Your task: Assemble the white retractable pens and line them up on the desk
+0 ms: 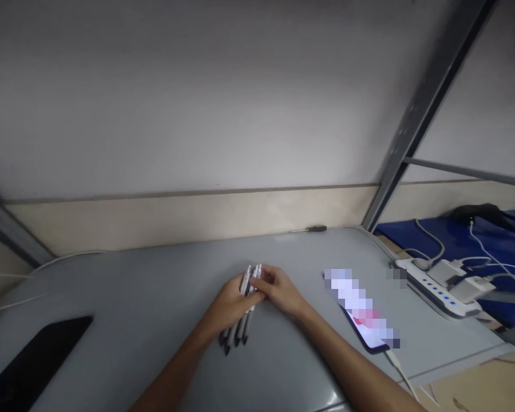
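Observation:
A bundle of several click pens (242,327), with white upper ends and grey barrels ending in dark tips, is held above the grey tabletop (154,297). My left hand (230,303) is closed around the bundle from the left, its thumb across the front. From the right, my right hand (278,289) has its fingers bent against the white ends. The dark tips point down toward me. My fingers cover the middle of the pens, so their exact number is hidden.
At right lies a lit phone (364,315) with a charging cable. Beyond it, a white power strip (438,289) carries plugged-in adapters. A screwdriver (315,229) rests near the wall. A black flat object (38,360) occupies the left. Metal posts (386,189) flank the table.

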The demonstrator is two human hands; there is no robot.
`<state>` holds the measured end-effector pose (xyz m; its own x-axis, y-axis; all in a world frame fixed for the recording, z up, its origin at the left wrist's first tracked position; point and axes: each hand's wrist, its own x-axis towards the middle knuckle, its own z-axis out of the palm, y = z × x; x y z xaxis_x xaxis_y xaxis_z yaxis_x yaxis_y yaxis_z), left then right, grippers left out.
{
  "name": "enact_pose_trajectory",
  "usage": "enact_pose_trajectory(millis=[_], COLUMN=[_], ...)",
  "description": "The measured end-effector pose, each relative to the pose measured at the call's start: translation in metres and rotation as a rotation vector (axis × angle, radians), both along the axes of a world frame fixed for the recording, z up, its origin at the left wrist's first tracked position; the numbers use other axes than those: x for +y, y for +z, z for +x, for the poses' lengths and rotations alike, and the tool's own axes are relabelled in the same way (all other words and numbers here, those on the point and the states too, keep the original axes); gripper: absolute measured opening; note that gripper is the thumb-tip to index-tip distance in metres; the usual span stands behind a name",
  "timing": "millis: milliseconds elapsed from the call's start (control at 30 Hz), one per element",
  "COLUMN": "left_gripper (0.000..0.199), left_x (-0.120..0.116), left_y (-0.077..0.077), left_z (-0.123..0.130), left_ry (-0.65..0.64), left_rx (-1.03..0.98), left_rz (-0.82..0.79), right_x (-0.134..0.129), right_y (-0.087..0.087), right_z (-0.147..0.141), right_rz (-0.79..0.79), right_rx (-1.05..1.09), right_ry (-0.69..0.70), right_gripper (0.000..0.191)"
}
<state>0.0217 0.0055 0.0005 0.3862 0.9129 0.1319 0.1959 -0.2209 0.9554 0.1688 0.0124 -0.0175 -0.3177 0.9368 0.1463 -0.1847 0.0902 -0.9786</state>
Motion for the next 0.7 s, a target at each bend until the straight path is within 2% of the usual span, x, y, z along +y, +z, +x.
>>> enact_pose_trajectory(millis=[233,367,500,700], left_gripper=[0.030,0.022,0.020,0.017], left_x=[0.003,0.007,0.012,0.009], left_y=[-0.004,-0.004,-0.002,-0.002], left_z=[0.000,-0.007,-0.016,-0.013], left_ry=[-0.012,0.068,0.262,0.400], left_rx=[0.008,0.064,0.363,0.960], left_rz=[-0.121,-0.132,0.035,0.211], right_x=[0.003,0.005,0.008,0.009], right_y=[-0.008,-0.009,-0.009,-0.009], right_z=[0.001,0.002,0.006,0.007], right_rz=[-0.126,-0.134,-0.153,-0.049], right_rx=[0.112,0.106,0.049,-0.121], right_ry=[-0.044,-0.134,-0.290,-0.332], right_gripper=[0.043,0.043,0.037,0.029])
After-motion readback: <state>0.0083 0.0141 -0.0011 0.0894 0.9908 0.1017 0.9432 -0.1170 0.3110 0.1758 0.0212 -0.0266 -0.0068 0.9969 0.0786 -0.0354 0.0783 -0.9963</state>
